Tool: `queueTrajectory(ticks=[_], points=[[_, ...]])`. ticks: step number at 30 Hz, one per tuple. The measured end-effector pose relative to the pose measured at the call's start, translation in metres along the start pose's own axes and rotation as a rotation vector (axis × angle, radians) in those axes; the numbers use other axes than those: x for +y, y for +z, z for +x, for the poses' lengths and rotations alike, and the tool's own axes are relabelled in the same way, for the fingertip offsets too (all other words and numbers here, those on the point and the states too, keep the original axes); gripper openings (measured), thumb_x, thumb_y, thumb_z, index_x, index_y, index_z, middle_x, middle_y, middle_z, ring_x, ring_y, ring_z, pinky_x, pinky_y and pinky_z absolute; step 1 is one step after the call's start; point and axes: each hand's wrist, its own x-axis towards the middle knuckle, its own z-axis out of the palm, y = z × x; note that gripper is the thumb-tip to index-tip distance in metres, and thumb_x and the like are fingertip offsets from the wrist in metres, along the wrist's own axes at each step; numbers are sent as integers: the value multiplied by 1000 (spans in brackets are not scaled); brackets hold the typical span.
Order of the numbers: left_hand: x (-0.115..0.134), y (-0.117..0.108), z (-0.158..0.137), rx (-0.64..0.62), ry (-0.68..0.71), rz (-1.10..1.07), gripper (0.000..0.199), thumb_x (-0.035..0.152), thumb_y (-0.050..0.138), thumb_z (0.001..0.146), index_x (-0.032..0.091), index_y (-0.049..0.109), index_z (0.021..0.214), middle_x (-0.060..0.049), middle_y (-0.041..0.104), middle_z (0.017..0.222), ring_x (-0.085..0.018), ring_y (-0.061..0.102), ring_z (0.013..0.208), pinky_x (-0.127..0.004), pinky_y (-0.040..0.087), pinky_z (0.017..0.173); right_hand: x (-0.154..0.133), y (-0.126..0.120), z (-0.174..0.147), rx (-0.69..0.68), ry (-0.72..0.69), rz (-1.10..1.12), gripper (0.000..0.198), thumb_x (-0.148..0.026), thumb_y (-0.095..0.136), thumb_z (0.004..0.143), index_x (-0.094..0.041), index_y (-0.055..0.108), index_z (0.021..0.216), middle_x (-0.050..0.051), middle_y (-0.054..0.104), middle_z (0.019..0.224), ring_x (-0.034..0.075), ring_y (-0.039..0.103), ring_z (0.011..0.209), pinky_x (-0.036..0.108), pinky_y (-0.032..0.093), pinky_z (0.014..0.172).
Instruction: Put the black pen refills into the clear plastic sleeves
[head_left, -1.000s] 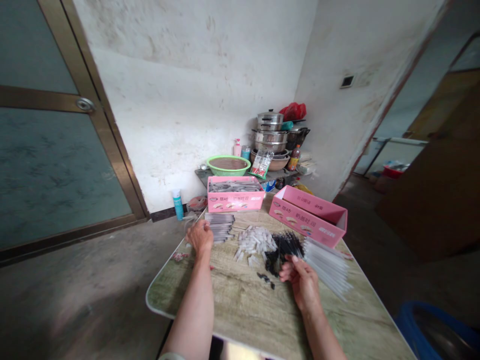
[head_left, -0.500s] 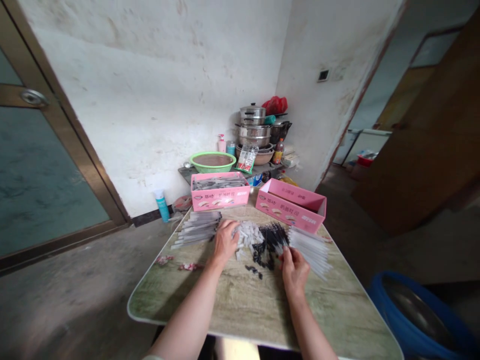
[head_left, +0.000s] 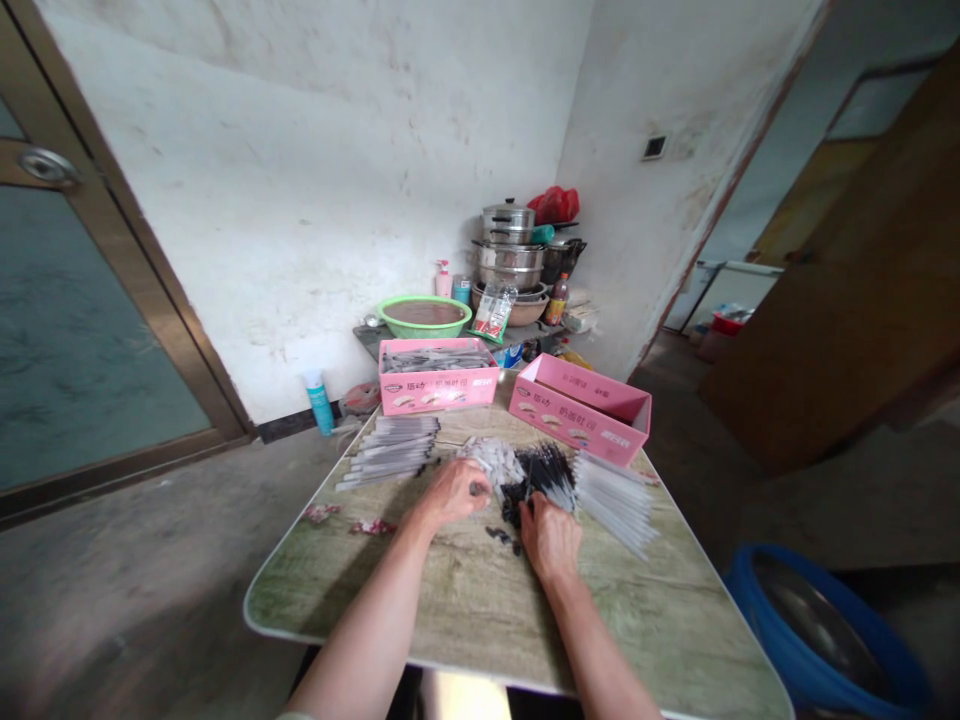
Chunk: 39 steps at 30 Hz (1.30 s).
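Observation:
My left hand [head_left: 450,494] is at the near edge of a heap of small white pieces [head_left: 491,458], fingers curled toward the thumb; what they hold, if anything, is too small to make out. My right hand [head_left: 553,540] reaches into small black caps [head_left: 513,500] with bent, closed fingers, and its fingertips are hidden. Right behind it lies a bunch of black-tipped pen refills [head_left: 547,468]. Clear pen barrels [head_left: 613,500] lie in a row at the right. On the left is a row of greyish-white pens [head_left: 394,450] with dark ends.
A pink box [head_left: 439,390] full of pens and another pink box [head_left: 581,415] stand at the table's [head_left: 480,620] far edge. Behind them are a green basin [head_left: 424,330] and stacked pots [head_left: 510,260]. A blue tub [head_left: 825,640] stands on the floor at right.
My right hand has moved left from the refills and barrels to the black caps. My left hand has drawn slightly nearer and right, its fingers curling more. The view has shifted slightly.

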Motion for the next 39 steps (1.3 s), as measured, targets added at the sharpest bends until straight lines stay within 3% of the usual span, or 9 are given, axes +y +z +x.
queueTrajectory(ticks=[11,19,24,27,30,32,35,37,39], points=[[2,3,2,-106,-55,62,13,13,68,72,23,75,74,-3,68,79,-19,62,75,-29,43,72,2,3,-2,50,94,37,24,-29,43,96,-20,65,88,8,72,74,20,69,66,26,38,57],[3,1,4,23,-78,-80,13,14,67,73,21,74,82,-3,70,83,-19,60,76,-29,44,74,9,5,-4,106,121,170,27,-32,44,96,-20,67,92,8,72,74,22,69,68,27,40,59],[8,9,7,191,-156,-265,16,29,60,82,19,72,79,-1,67,71,-15,58,64,-24,43,61,8,9,-9,168,-123,304,28,-30,42,97,-20,68,94,7,73,80,20,68,70,26,42,63],[12,16,10,151,-258,-448,32,42,58,83,17,66,66,1,59,54,-11,51,48,-21,37,48,3,10,-14,162,-283,371,31,-31,39,99,-18,67,93,7,71,79,18,67,71,25,42,66],[14,18,12,114,-313,-695,37,51,62,78,16,61,68,-1,62,57,-11,53,45,-20,37,43,3,9,-15,157,-348,397,34,-34,38,100,-17,68,93,7,70,76,18,66,70,24,42,67],[13,17,13,159,-318,-845,40,55,63,77,15,60,76,-4,67,68,-13,59,52,-21,42,45,11,5,-14,208,-280,391,36,-38,39,99,-17,68,96,8,72,83,19,67,75,25,43,70],[11,14,14,248,-349,-972,44,60,60,78,16,57,88,-4,67,71,-13,60,53,-20,42,43,33,-3,-9,324,158,254,37,-38,38,99,-17,68,101,12,73,89,22,69,77,27,42,67],[9,13,14,248,-359,-976,47,61,60,79,15,58,91,-1,63,63,-10,52,45,-18,36,39,48,-9,-5,253,426,134,32,-35,41,97,-20,68,106,13,74,89,24,70,75,29,43,64],[8,14,13,212,-359,-951,49,61,60,79,14,61,92,2,57,57,-7,45,41,-17,30,37,59,-14,-3,126,539,41,27,-32,47,93,-20,67,105,14,74,84,26,71,75,32,44,64]])
